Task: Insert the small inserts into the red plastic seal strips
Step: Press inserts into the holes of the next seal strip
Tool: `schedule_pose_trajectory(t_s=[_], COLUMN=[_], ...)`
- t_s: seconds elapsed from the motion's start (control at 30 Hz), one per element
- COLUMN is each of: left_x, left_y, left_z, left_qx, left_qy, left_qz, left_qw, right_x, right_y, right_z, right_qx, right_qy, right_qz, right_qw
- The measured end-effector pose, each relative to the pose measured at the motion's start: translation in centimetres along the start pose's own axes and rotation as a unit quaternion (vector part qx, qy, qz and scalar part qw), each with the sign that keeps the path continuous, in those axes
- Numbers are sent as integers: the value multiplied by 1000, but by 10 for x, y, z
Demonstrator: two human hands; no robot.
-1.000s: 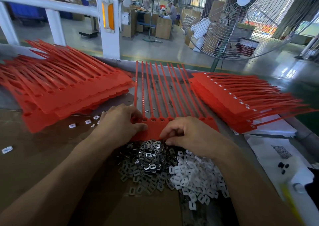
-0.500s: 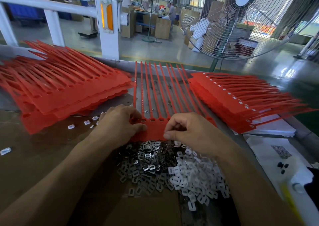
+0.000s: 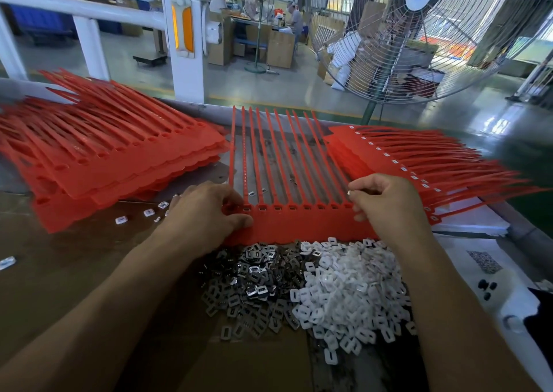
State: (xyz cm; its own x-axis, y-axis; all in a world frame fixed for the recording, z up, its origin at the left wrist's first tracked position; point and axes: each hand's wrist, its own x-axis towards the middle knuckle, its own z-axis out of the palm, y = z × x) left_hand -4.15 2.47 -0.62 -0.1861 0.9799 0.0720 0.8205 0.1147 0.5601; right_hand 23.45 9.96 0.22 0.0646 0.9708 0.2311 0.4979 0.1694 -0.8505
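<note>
The left hand (image 3: 206,212) presses the near left end of the red seal strip sheet (image 3: 299,224) flat on the worktop (image 3: 59,266). The right hand (image 3: 386,203) pinches one small insert (image 3: 349,193) just above the sheet's right end.

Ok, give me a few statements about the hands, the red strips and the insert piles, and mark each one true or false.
1. The right hand pinches a small insert above the right end of the red seal sheet. True.
2. The left hand is lifted clear of the sheet. False: it rests on the sheet's left end.
3. The white inserts lie to the right of the dark metal inserts. True.
4. The stack of red strips on the right shows no inserts. False: a row of small white inserts runs along its top sheet.
5. A large fan stands beyond the table. True.
</note>
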Motion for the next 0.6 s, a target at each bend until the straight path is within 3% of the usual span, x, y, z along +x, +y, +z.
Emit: schedule_pose_trajectory(t_s=[0.43, 0.6], left_x=[1, 2], left_y=[-3, -4], left_z=[0, -1], left_qx=[-11, -8], left_qy=[3, 3], left_qz=[-5, -4], left_qw=[1000, 1000], right_x=[5, 4], right_y=[14, 17], right_z=[-1, -3], right_qx=[-25, -92], right_qy=[-6, -26], right_qz=[16, 1], right_qw=[1000, 995])
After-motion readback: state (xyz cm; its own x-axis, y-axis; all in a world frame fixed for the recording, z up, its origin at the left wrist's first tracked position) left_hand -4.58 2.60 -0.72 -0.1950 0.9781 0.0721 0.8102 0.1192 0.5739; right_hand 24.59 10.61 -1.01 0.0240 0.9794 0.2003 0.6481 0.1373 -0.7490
